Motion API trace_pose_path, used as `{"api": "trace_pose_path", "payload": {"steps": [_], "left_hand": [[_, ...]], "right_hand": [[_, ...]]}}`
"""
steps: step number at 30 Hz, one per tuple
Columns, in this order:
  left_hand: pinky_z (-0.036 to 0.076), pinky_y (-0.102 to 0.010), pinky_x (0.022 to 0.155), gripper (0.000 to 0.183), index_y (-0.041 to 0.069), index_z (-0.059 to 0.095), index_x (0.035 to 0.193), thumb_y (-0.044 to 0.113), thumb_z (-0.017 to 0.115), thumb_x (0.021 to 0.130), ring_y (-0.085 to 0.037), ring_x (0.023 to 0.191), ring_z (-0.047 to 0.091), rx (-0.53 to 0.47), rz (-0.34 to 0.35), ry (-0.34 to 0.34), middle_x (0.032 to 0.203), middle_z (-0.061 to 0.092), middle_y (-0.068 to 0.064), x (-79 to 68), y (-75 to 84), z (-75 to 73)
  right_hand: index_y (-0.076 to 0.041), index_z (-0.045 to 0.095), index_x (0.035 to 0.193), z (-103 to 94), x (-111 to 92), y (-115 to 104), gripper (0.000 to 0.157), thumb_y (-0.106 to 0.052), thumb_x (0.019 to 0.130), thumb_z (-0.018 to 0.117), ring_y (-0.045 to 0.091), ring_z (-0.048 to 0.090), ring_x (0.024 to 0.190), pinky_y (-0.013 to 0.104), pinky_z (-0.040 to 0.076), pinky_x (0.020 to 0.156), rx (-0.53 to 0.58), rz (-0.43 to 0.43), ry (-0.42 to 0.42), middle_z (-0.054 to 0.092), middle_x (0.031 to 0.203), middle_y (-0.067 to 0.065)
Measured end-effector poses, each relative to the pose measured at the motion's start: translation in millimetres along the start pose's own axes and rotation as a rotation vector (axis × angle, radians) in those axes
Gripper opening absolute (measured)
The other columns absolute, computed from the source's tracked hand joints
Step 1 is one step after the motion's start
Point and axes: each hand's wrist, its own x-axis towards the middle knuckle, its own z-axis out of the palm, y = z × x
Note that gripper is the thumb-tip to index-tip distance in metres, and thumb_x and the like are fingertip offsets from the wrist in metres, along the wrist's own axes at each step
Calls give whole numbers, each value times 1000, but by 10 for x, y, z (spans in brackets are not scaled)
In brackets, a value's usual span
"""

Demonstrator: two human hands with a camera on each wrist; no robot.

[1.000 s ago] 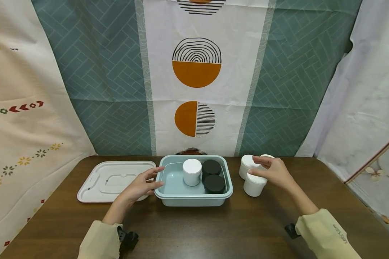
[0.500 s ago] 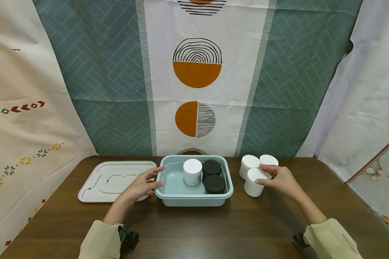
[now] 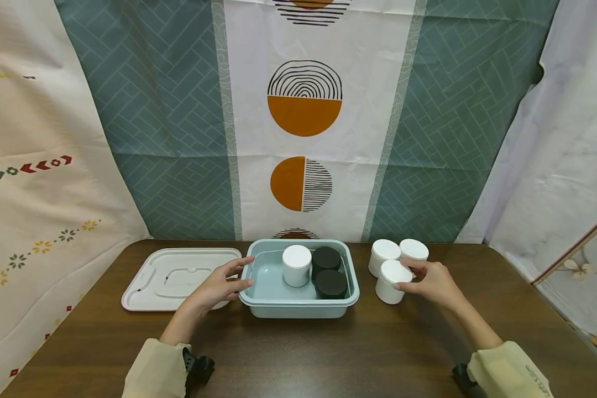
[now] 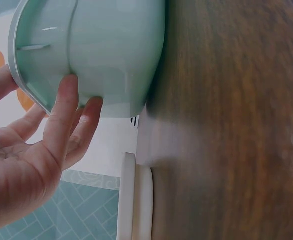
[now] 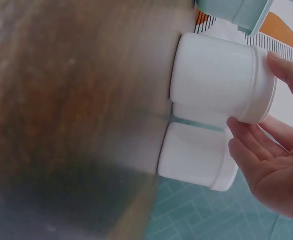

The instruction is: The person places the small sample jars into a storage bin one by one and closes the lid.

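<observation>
My left hand (image 3: 222, 284) is at the left end of a light blue plastic bin (image 3: 298, 310). In the left wrist view its thumb and index lie at the rim, with other fingers against the outer wall. My right hand (image 3: 430, 281) grips the lid of the nearest white jar (image 3: 390, 290), thumb on one side and fingers on the other. That jar (image 5: 216, 72) stands upright on the table. Behind it are two more white jars (image 3: 380, 251) (image 3: 414, 247). Inside the bin stand one white jar (image 3: 297, 271) and two black-lidded jars (image 3: 325, 258) (image 3: 331, 283).
A white bin lid (image 3: 164, 287) lies flat on the brown table (image 3: 308, 359), to the left of the bin and partly behind my left hand. Patterned cloths (image 3: 303, 188) hang behind the table's far edge and along both sides.
My right hand has come down from above the white jars onto the lid of the nearest one, its fingers now around it. The left hand stays at the bin's rim.
</observation>
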Motion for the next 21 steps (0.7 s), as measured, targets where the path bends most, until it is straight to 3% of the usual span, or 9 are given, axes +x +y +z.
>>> {"api": "trace_pose_path", "payload": {"steps": [12,21], "left_hand": [[51,-39,77,62,3,35,139,16,64,85,-34,109,51,-2,-7,0,136,33,-30,3,0,5],[51,-39,76,59,2,34,139,12,60,87,-31,104,53,-3,-1,-3,133,35,-30,-2,3,6]], "right_hand": [[3,64,110,-91,-12,-94,55,-25,66,81,22,64,79,21,47,61,-12,-8,59,65,101,20],[2,64,111,-317,53,-342,55,-26,66,81,19,61,75,22,45,56,-38,-62,76,67,97,17]]}}
